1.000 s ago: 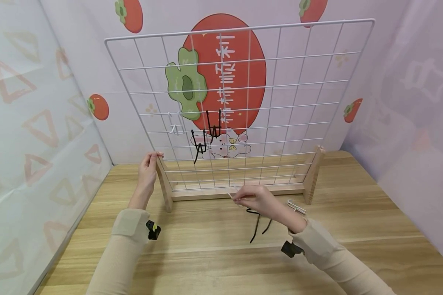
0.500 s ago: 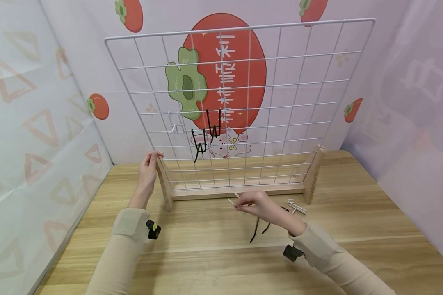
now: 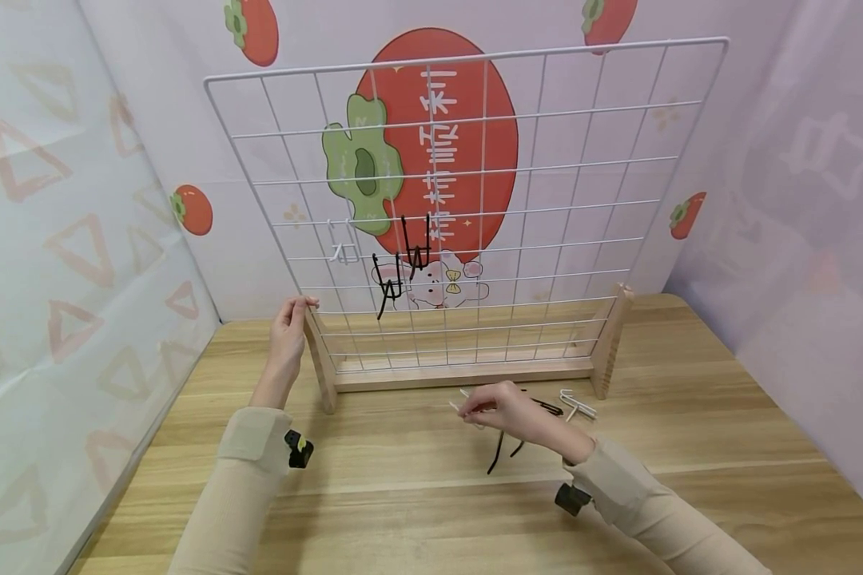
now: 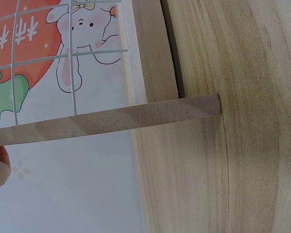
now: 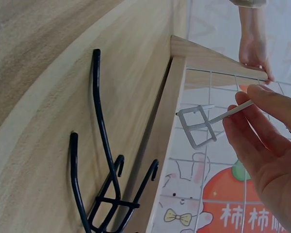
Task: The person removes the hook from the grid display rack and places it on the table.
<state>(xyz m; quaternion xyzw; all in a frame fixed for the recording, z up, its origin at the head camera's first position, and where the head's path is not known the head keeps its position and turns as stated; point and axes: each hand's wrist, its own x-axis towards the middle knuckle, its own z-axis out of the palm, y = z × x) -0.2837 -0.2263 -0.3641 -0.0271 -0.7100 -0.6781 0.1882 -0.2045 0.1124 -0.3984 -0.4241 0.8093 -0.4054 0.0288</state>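
My right hand (image 3: 503, 411) pinches the prong of a white wire hook (image 5: 196, 127) between thumb and fingers, in front of the stand's base. The hook's square frame points away from the fingertips. With my left hand (image 3: 286, 339) I grip the top of the stand's left wooden upright (image 4: 106, 122). Held upright in this stand is a white wire grid panel (image 3: 467, 58). On the panel's left part hang a white hook (image 3: 344, 253) and two black hooks, one higher (image 3: 418, 255) and one lower (image 3: 389, 289).
Black hooks (image 5: 117, 200) lie on the wooden table (image 3: 403, 511) beneath my right hand, partly hidden by it in the head view. A white hook (image 3: 578, 405) lies near the right upright (image 3: 608, 347). Behind the panel is a printed backdrop (image 3: 582, 263).
My right hand has moved down and slightly toward me, carrying the white hook away from the stand's base. My left hand stays on the upright.
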